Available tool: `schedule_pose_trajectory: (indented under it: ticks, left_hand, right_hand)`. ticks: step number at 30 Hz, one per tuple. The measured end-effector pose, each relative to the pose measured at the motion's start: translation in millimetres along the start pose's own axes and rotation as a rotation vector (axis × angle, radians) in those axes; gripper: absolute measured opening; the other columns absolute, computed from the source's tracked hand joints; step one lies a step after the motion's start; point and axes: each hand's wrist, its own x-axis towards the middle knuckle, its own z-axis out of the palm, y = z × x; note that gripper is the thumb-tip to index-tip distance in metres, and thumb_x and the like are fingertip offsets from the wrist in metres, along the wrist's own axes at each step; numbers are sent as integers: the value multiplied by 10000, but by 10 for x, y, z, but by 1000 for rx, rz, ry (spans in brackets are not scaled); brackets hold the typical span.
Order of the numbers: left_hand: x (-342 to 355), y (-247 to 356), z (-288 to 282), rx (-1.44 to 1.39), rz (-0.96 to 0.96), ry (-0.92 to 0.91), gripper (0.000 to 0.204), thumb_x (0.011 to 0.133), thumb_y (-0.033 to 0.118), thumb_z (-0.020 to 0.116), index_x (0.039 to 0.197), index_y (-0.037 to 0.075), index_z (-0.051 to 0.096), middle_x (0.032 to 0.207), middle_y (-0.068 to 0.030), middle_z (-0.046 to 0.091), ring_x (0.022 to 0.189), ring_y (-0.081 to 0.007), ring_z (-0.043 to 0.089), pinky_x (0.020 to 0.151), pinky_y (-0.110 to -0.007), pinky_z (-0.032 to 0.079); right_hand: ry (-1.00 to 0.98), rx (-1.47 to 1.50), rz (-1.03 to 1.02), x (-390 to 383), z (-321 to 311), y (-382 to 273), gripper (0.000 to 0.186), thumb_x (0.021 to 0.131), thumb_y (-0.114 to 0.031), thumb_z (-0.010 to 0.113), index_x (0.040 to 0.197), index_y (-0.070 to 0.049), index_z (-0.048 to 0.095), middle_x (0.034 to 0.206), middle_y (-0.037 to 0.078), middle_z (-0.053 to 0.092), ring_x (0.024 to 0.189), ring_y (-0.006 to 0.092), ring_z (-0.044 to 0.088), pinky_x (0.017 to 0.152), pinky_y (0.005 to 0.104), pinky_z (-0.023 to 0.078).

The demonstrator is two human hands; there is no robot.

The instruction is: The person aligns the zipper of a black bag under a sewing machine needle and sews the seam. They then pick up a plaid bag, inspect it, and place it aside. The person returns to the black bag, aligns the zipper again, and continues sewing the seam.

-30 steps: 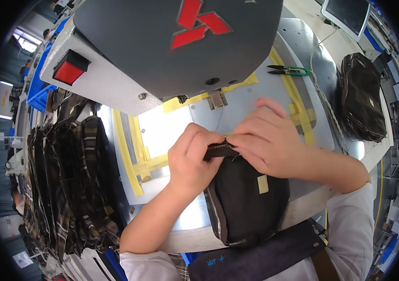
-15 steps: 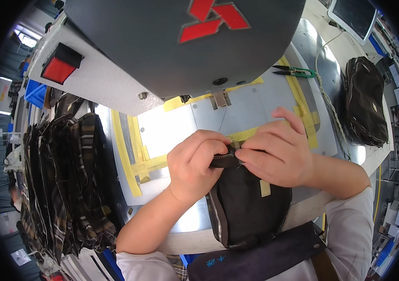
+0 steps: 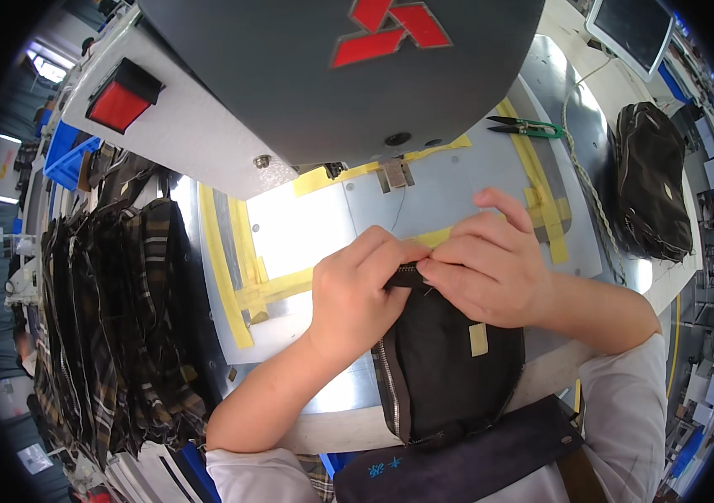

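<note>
A black zippered pouch (image 3: 457,377) lies on the near edge of the metal work plate, with a small yellow tag on its upper side. My left hand (image 3: 357,289) pinches the zipper edge at the pouch's far end. Close beside it, my right hand (image 3: 491,272) grips the same far end between thumb and fingers, its little finger raised. The fingertips of both hands nearly meet there and hide part of the edge. Beyond them stands the dark head of a sewing machine (image 3: 349,92), a thread hanging from its needle area.
Green-handled thread snips (image 3: 529,127) lie at the far right of the plate. Another black pouch (image 3: 652,180) rests further right. Dark plaid fabric pieces (image 3: 114,327) are heaped at the left. A red switch (image 3: 122,99) sits on the machine's white arm. Yellow tape (image 3: 554,222) borders the plate.
My left hand has shifted slightly right, its fingertips closer to the right hand's. My right hand has moved a little left. The pouch's far edge is bent differently; both hands keep their hold.
</note>
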Motion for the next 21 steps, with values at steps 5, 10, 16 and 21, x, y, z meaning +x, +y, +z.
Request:
schedule_pose_trajectory:
  ticks: [5,10,16,21]
  left_hand:
    - [7,-63,-3,-285,-389,-126,135,717,-22,687,839,15,644,754,-88,614,668,-214,626,601,-305,486]
    - [17,-80,-23,-412,-518,-188,101,787,39,705,830,-4,625,757,-73,631,674,-149,597,631,-273,469]
    - [43,38,-61,-182,-408,-196,151,826,95,703,860,-6,596,741,-91,597,665,-177,542,637,-285,445]
    - [25,-39,-51,-180,-307,-228,175,855,93,638,949,-29,552,858,-185,594,741,-368,597,643,-401,470]
  right_hand:
    - [-206,221,210,49,3,138,192,735,-208,732,880,-113,650,802,8,587,856,207,565,987,460,387]
    - [-284,299,287,34,-1,184,233,758,-218,728,930,-92,635,803,53,596,868,251,565,993,467,375]
    - [-296,469,536,34,50,201,209,779,-190,704,931,-66,629,798,84,609,881,280,564,978,444,384]
    - [-266,337,369,88,7,273,197,743,-153,720,911,-104,630,907,51,605,940,247,553,988,448,371]
